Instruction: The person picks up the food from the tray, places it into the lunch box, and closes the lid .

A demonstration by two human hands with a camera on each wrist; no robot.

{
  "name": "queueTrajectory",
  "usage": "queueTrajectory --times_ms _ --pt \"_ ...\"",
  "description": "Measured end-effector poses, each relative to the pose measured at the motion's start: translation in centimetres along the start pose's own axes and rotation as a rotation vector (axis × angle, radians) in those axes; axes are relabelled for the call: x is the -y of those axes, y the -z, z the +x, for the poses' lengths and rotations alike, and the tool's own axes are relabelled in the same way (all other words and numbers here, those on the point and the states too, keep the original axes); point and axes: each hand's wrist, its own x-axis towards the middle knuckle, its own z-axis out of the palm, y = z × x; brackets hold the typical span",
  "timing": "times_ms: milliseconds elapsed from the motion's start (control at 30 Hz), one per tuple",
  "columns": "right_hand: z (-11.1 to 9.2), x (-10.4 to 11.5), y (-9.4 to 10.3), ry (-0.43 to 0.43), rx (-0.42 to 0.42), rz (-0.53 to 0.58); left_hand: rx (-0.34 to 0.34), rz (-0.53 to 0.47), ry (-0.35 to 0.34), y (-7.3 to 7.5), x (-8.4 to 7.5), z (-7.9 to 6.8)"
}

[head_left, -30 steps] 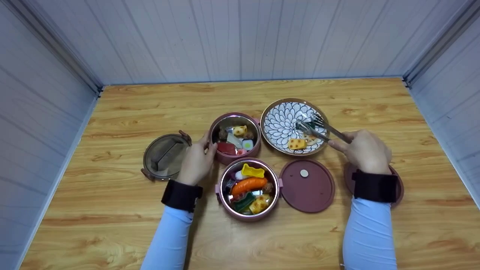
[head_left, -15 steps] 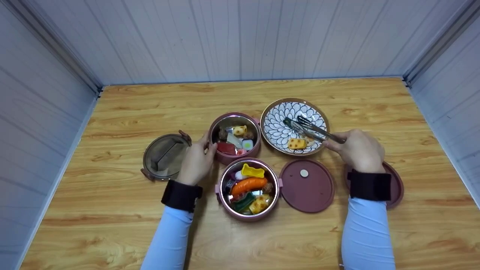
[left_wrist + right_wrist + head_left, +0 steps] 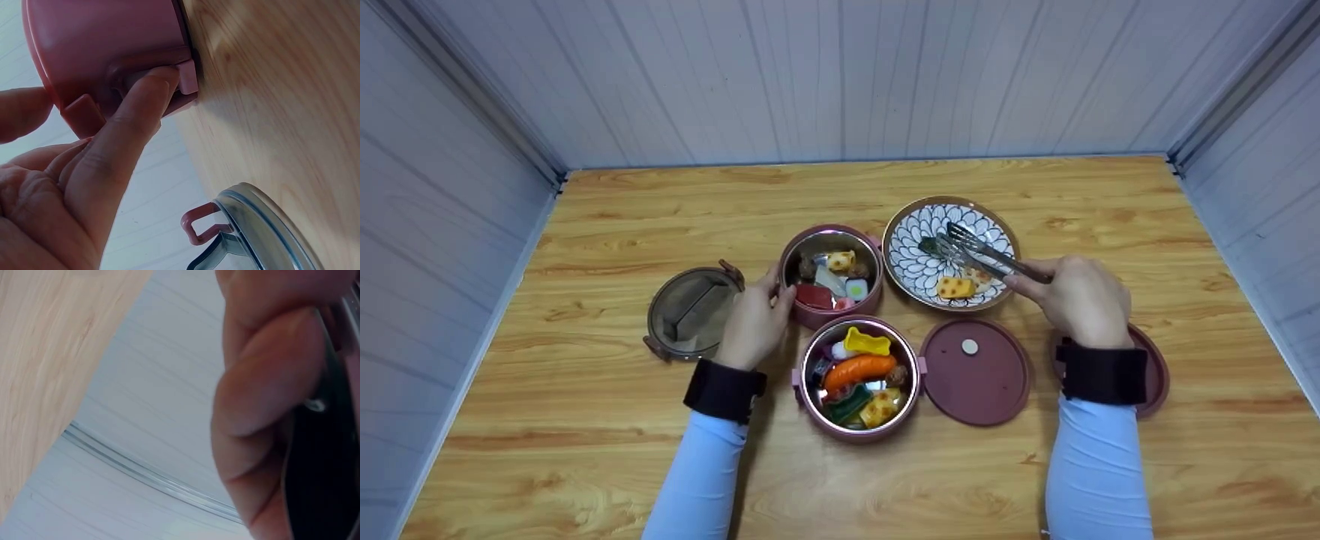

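Observation:
My right hand grips metal food tongs over the patterned plate. At the tips of the tongs is a dark green piece, partly covered by them. On the plate also lie a yellow spotted piece and a pale tan piece. My left hand holds the side of the rear pink lunch box; in the left wrist view its fingers pinch at the lunch box's side handle. Inside that box are several toy foods, among them a red piece.
A second pink lunch box stands in front, holding a toy sausage and other pieces. To its right lie a dark pink lid and another round lid, partly under my right wrist. A clear lid lies left.
The tongs have shifted left across the plate, and the dark green piece has moved left with their tips. My left hand stays on the rear lunch box.

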Motion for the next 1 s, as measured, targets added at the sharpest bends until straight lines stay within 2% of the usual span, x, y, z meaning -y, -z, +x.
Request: queueTrajectory --times_ms 400,500,600,733,833,900,1000 --pt "-0.4 0.9 0.6 0.054 -0.055 0.062 0.003 0.0 0.002 0.0 0.0 0.1" --pt "-0.7 1.8 0.7 0.075 -0.047 0.107 0.001 0.007 -0.001 0.0 0.0 0.1" --pt "-0.9 3.4 0.4 0.09 -0.001 0.179 0.003 0.009 0.001 0.0 0.0 0.1" --pt "-1.0 6.0 -1.1 0.152 0.048 0.266 0.001 -0.001 0.009 0.1 -0.1 0.0" --pt "-0.8 7.6 -2.8 0.239 0.043 0.299 -0.002 -0.004 0.007 0.0 -0.1 0.0" --pt "-0.6 8.2 -4.0 0.299 0.024 0.295 -0.002 -0.003 0.004 0.0 -0.1 0.0" --pt "-0.6 8.9 -5.2 0.339 0.025 0.261 -0.004 -0.008 -0.005 -0.1 -0.2 0.0"
